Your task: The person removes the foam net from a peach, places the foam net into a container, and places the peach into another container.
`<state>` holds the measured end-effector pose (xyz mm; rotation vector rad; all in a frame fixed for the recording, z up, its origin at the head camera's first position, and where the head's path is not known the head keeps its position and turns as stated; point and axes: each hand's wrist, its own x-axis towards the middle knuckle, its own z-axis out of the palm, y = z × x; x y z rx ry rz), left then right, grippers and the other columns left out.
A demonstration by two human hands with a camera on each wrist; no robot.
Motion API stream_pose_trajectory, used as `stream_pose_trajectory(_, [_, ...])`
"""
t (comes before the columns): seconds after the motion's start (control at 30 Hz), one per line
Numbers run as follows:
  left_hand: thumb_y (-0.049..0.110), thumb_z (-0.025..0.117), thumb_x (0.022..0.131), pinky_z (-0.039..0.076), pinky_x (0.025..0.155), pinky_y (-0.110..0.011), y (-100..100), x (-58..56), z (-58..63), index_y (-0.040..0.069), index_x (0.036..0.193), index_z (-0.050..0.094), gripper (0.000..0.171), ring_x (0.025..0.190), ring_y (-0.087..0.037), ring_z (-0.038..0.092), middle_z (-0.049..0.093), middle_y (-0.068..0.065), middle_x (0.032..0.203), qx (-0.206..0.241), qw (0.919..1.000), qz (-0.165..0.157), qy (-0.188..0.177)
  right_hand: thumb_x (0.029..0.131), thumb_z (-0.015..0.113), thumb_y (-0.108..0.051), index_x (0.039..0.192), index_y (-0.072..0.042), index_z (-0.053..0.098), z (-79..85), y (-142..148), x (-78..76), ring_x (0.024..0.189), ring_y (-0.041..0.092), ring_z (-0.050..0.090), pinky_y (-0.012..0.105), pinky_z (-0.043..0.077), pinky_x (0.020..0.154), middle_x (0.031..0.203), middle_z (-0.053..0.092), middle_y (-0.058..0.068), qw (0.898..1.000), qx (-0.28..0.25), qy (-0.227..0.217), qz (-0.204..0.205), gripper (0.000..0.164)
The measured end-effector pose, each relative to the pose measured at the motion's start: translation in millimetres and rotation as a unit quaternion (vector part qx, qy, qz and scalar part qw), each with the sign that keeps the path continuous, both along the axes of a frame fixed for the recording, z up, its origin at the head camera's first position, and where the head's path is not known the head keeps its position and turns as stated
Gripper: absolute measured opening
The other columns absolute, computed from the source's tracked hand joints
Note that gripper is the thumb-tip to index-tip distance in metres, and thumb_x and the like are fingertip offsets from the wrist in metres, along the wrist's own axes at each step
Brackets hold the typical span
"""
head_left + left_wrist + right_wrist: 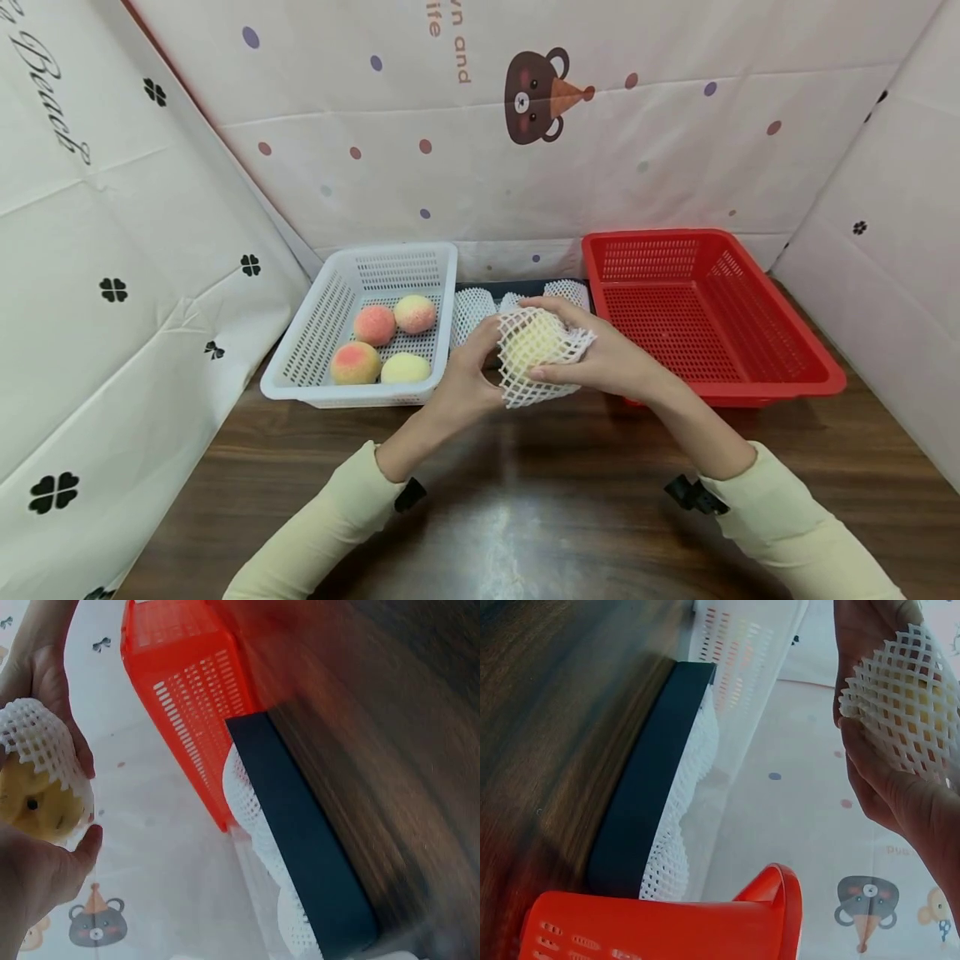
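Above the table, in the head view, both hands hold a pale yellow peach (534, 343) inside a white foam net (517, 387). My left hand (468, 379) grips the net's left side, thumb low and fingers behind. From the right, my right hand (600, 354) curls round it, thumb across the front and fingers over the top. The left wrist view shows the peach's yellow underside (37, 802) with a small dark dimple, bare of the net. Mesh covers most of the fruit in the right wrist view.
A white basket (300, 387) with several peaches stands at the left. A red basket (795, 387) stands at the right. Between them, a dark box (300, 840) holds several white foam nets (472, 308), partly hidden behind the hands. A patterned cloth (360, 100) hangs behind.
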<state>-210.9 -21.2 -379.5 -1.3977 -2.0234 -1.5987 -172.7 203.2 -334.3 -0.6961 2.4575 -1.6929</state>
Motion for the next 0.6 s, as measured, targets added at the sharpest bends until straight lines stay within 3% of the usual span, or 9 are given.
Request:
stream_pose_trajectory(0.17, [-0.003, 0.089, 0.069, 0.044, 0.112, -0.037, -7.6, -2.0, 3.3, 0.002, 0.128, 0.061, 0.066, 0.133, -0.027, 0.049, 0.055, -0.014, 0.141, -0.015, 0.9990, 0.027, 0.032, 0.082, 0.086, -0.022, 0.147, -0.031, 0.048, 2.7, 4.6, 0.5, 0.111, 0.029, 0.055, 0.039, 0.061, 0.079, 0.134, 0.054, 0.001, 1.000, 0.010, 0.001, -0.014, 0.076])
stream_pose_trajectory(0.4, [-0.003, 0.092, 0.069, 0.051, 0.104, -0.037, -19.9, -3.1, 2.5, 0.005, 0.139, 0.057, 0.078, 0.136, -0.024, 0.048, 0.050, -0.011, 0.148, -0.014, 0.9988, 0.039, -0.026, 0.087, 0.082, -0.031, 0.140, -0.028, 0.056, 3.2, 19.0, -0.4, 0.107, 0.027, 0.056, 0.036, 0.058, 0.081, 0.125, 0.059, 0.004, 0.997, 0.052, -0.004, -0.065, 0.059])
stream_pose_trajectory(0.6, [0.000, 0.095, 0.065, 0.051, 0.104, -0.040, -34.4, -7.1, 6.7, 0.009, 0.141, 0.057, 0.085, 0.136, -0.022, 0.048, 0.052, -0.007, 0.147, -0.024, 0.9960, 0.081, -0.031, 0.090, 0.079, -0.031, 0.137, -0.025, 0.059, 8.6, 30.8, -0.4, 0.108, 0.025, 0.060, 0.032, 0.059, 0.082, 0.126, 0.062, 0.004, 0.992, 0.081, 0.019, -0.099, 0.052])
